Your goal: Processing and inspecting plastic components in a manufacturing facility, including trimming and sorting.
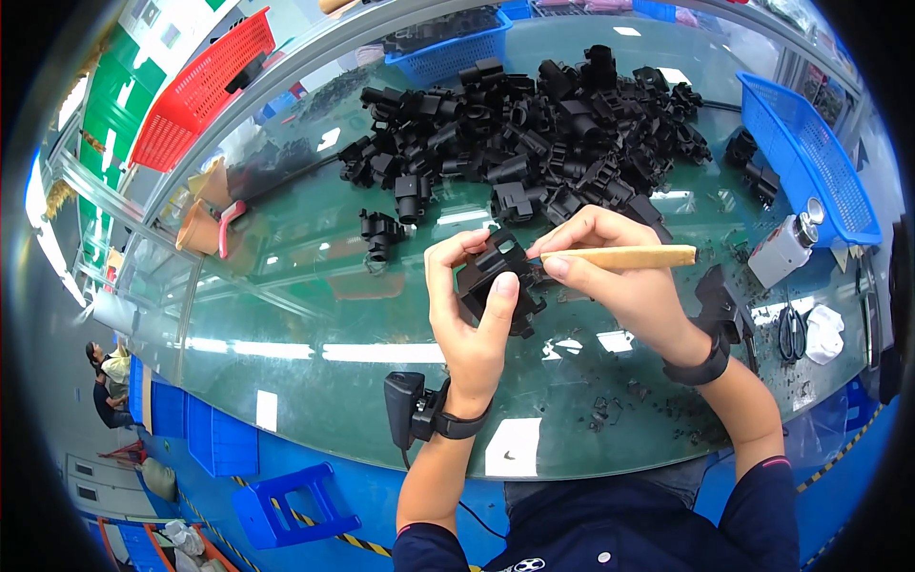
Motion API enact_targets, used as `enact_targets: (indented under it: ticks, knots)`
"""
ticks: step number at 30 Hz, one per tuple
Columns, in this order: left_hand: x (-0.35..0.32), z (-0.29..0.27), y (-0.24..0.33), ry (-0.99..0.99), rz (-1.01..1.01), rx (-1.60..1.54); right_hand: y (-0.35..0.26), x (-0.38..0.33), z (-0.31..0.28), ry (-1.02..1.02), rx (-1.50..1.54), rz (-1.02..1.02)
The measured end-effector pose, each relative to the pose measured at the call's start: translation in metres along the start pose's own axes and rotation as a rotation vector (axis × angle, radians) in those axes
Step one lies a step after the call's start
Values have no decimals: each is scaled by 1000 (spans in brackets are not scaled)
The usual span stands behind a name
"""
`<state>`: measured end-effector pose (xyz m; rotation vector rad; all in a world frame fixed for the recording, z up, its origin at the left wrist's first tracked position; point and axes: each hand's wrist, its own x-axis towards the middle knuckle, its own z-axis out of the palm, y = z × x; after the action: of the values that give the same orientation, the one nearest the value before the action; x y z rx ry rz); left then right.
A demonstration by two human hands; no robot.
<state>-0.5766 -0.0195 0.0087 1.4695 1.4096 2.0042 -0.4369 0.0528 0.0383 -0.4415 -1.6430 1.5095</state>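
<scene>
While the black plastic part [498, 278] sits raised above the green glass-topped table [315, 315], it is clasped in the left hand [472, 305], thumb pressed on its near face and fingers curled over its far edge. The part is blocky, with an open frame facing up and toward the right. The right hand [620, 272] pinches a pale wooden-handled tool [634, 256] between thumb and fingertips, close to its working end. The tool's long axis runs almost level, left to right, with its tip meeting the part's right side and the handle trailing off to the person's right. So the part lies directly left of the right hand and inside the left hand's grasp; the two hands are just beside each other, nearly touching at the fingertips. Whether the tip is actually inside the part's opening is too small to tell.

Beyond the hands, a large heap of similar black parts [534, 133] covers the far side of the table, with a few strays nearer. A blue basket [810, 162] stands at the right, a red basket [205, 86] at the far left. Black shavings [620, 405] litter the glass near the right wrist, and scissors [791, 334] lie by the right edge.
</scene>
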Motion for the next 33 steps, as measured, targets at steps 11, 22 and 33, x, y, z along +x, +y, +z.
enact_targets:
  ticks: [11, 22, 33]
  knots:
    - [-2, 2, -2, 7, -5, 16, 5, -3, 6, 62, 2, -35]
    - [-4, 3, -3, 3, -44, 17, 9, -6, 11, 110, -207, -173]
    - [0, -3, -4, -17, -125, -152, -13, 8, -21, -28, -207, -155]
